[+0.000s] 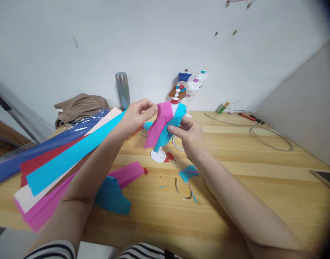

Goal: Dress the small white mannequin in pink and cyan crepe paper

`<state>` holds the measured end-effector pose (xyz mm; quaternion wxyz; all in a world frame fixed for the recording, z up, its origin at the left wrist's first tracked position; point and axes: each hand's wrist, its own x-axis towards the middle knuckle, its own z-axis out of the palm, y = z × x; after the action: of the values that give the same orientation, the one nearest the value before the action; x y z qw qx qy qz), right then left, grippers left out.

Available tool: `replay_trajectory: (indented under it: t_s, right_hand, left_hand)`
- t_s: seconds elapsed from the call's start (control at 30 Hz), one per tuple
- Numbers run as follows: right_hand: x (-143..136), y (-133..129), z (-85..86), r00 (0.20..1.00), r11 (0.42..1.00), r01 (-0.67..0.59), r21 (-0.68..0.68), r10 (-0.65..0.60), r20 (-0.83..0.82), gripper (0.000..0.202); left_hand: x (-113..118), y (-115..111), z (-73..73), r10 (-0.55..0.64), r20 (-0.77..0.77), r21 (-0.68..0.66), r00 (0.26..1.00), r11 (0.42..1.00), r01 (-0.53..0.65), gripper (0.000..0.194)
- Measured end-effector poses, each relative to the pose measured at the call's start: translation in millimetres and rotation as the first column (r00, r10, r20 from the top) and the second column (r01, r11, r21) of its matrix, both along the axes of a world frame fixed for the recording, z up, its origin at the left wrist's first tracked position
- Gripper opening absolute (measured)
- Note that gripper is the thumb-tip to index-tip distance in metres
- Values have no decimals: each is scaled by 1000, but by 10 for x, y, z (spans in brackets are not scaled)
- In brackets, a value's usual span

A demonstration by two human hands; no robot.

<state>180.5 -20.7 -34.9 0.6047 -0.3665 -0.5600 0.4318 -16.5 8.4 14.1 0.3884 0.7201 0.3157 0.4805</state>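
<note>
Over the wooden bench (235, 144), left fingers (146, 110) pinching pink strip (164, 117); right fingers (178, 126) holding turquoise strip (173, 126) against small dress form (174, 108), torso mostly hidden. No writing legible.

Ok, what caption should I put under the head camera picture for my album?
Two hands drape pink and blue cloth on a little white dress form.

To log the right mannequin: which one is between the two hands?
The front mannequin, between the left hand and right hand, draped in pink cloth and light-blue cloth. The other mannequins stand behind, nearer the wall.
</note>
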Motion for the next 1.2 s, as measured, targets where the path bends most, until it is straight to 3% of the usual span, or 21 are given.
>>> replay_trajectory:
  t_s: [0.13, 0.3, 0.53, 0.87, 1.1, 1.2]
  right_hand:
    - [-10, 1, 3, 1000, 1000, 7, -8, -7, -18, 22]
    - [-5, 13, -11, 1000, 1000, 20, 6, -20, 21, 21]
    - [3, 15, -39, 999, 1000, 17, 20, -18, 48, 23]
    - [-17, -2, -8, 999, 1000, 13, 16, -14, 30, 22]
    - [-4, -4, -17, 997, 1000, 17, 14, -18, 70, 20]
    - [-26, 7, -33, 997, 998, 47, 52, -50, 58, 19]
  left_hand:
    - [22, 67, -67, -173, 95, -100, 980, 978, 182, 60]
    - [-29, 79, -52, -167, 214, -260, 963, 940, 221, 53]
    - [-138, 52, -7, -283, 295, -364, 913, 850, 381, 52]
    - [-154, 17, -12, -297, 116, -386, 948, 866, 319, 41]
    - [-248, 27, 86, -178, 0, -296, 984, 940, 170, 54]
    - [-246, -5, 136, -109, -61, -238, 992, 967, 92, 49]
